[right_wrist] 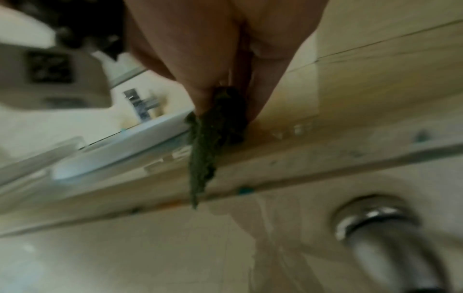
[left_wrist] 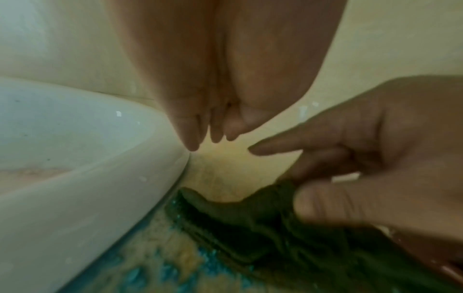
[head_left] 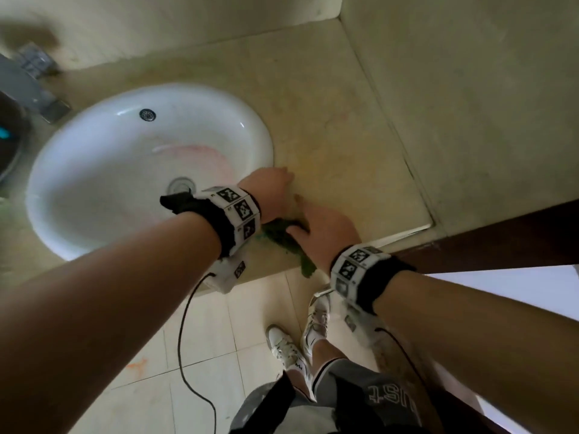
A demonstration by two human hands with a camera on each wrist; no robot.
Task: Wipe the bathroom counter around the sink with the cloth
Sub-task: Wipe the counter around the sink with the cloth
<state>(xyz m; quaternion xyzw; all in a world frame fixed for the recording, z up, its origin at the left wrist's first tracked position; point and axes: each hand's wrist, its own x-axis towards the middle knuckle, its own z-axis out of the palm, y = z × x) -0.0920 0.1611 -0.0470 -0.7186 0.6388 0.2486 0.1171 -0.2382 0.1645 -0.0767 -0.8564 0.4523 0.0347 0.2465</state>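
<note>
The cloth point(head_left: 283, 238) lies bunched on the counter point(head_left: 338, 145) at the sink's point(head_left: 78, 245) 4 o'clock, hard against the front edge, with one tail hanging over it toward the floor. Its long axis runs roughly from 10 to 4 o'clock, following the rim. The right hand point(head_left: 326, 225) is on it: the left wrist view shows the fingers point(left_wrist: 333, 200) curled into the dark folds with the forefinger out straight, and the right wrist view shows the fabric pinched between fingers and counter. The left hand point(head_left: 269, 187) rests just beyond, at the cloth's 11 o'clock, fingers straight and together, tips touching the counter beside the rim and holding nothing. So the right hand is the nearer and the working one. The unwiped counter stretches away at 12 to 2 o'clock, toward the back wall, so the next stroke probably pushes that way.

The cloth is dark green, nubbly, limp and looks damp. The counter is beige, stone-like and smooth, with yellowish staining and blue-green flecks by the cloth. The sink is glossy white, oval, with a pinkish smear inside.
</note>
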